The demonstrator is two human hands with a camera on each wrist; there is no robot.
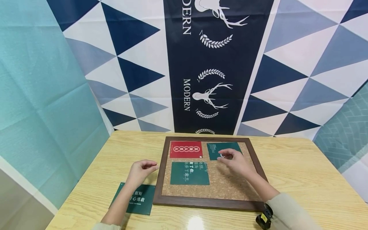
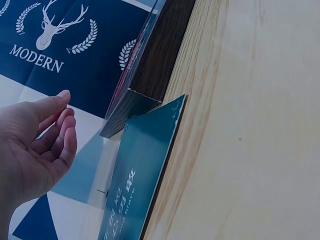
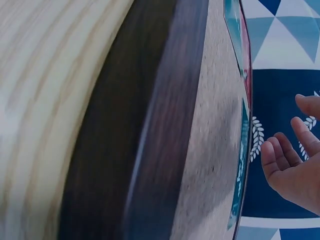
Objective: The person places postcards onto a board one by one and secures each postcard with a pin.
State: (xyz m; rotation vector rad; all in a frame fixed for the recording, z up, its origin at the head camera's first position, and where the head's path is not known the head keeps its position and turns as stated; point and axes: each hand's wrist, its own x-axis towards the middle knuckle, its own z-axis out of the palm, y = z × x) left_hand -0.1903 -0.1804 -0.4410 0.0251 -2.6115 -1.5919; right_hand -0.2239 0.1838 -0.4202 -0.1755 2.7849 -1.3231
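A brown-framed cork board [image 1: 227, 188] lies on the table. On it are a red card [image 1: 186, 149], a green card with white lettering [image 1: 189, 174] and another green card [image 1: 214, 150] at the upper right. My right hand [image 1: 237, 162] hovers over that upper-right card, thumb and index finger apart and nothing visible between them. Left of the frame, my left hand [image 1: 141, 172] is raised with thumb and index fingertips together; a tiny dark pin [image 2: 66, 107] shows between them. Below it a loose green card [image 1: 141, 204] lies on the table, partly hidden by my left forearm.
The pale wooden table [image 1: 302, 166] extends on both sides of the board. Behind it hangs a patterned cloth [image 1: 207, 64] with deer heads and triangles. A thin pin [image 2: 102, 192] shows beside the loose card in the left wrist view. My right wrist bears a black strap [image 1: 265, 217].
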